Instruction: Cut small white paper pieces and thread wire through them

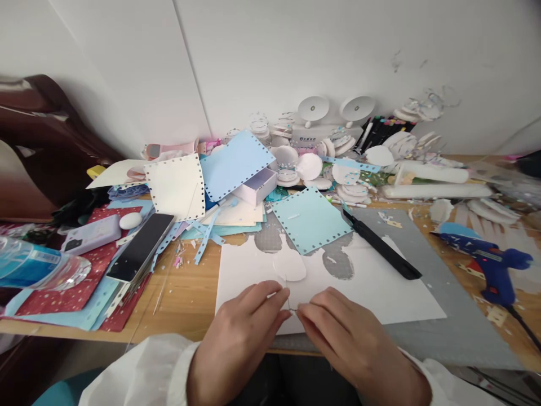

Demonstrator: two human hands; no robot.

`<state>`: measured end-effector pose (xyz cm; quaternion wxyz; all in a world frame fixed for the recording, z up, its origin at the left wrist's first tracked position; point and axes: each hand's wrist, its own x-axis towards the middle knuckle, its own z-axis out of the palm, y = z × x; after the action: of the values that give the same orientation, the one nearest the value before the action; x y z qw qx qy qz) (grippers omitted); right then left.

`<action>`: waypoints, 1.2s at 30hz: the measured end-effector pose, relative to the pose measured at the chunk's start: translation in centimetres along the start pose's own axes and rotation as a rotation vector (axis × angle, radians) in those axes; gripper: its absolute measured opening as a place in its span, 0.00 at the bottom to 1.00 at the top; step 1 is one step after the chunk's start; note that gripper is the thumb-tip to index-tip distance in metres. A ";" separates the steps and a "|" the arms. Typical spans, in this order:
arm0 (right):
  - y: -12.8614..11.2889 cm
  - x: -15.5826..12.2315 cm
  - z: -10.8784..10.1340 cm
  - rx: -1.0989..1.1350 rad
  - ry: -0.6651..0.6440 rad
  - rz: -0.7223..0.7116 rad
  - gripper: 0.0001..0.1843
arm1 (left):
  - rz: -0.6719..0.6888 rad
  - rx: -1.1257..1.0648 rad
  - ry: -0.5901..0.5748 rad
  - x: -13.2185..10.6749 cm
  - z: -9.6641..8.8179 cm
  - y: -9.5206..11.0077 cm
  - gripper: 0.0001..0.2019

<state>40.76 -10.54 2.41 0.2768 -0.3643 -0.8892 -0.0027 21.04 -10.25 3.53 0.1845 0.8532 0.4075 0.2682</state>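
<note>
My left hand (249, 318) and my right hand (344, 330) face each other low in the view, near the table's front edge. Each is closed in a fingertip pinch on a thin dark strand (294, 309), thread or fine wire, that spans the small gap between them. A fine end of it seems to rise beside the left fingers. Just beyond my hands, a white oval paper piece (291, 267) lies on a white sheet (380, 299) with rounded holes cut in it. A black utility knife (384, 248) rests across the sheet's right side.
A grey cutting mat (439, 282) lies beneath the sheet. At right is a blue glue gun (494, 265) with its cord. Pale punched-edge papers (313, 220) and stacked white discs crowd the back. On the left are a black phone (141, 248) and a water bottle (42, 265).
</note>
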 end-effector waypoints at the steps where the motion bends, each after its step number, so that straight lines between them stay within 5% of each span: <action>1: 0.1 -0.1 0.1 -0.028 -0.001 -0.017 0.10 | 0.018 0.010 0.006 0.1 0.1 0.0 0.12; 5: 0.4 -0.2 -0.4 -0.123 0.070 -0.168 0.11 | -0.119 -0.193 -0.078 0.6 -0.1 0.0 0.09; 9: 0.5 0.1 -1.3 -0.098 0.175 -0.362 0.14 | -0.523 -0.915 -0.550 1.5 -1.0 -0.3 0.13; 11: 0.6 0.0 -1.4 -0.072 0.206 -0.374 0.15 | -0.595 -1.164 -0.697 1.9 -1.4 -0.5 0.15; 15: 0.8 -0.7 -0.6 -0.018 0.139 -0.206 0.12 | -0.476 -0.951 -0.491 1.6 -1.5 -0.2 0.09; 20: 0.7 -1.1 0.5 0.012 0.124 -0.054 0.08 | 0.022 -0.181 -0.124 0.3 -0.5 0.1 0.13; 24: 0.2 -0.5 0.0 0.155 0.126 0.138 0.04 | 0.293 0.123 0.083 0.1 0.0 -0.2 0.10; 31: 0.2 0.1 -1.5 0.638 -0.253 0.552 0.03 | 0.485 0.258 0.117 0.4 -0.2 -0.6 0.11; 36: 0.4 0.5 -1.3 0.811 -0.350 0.773 0.08 | 0.520 0.253 0.160 0.0 0.0 -0.9 0.12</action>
<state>41.34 -10.19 3.71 0.2242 -0.5221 -0.6544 0.4990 20.50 -9.78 3.06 -0.0309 0.9214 0.2184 0.3198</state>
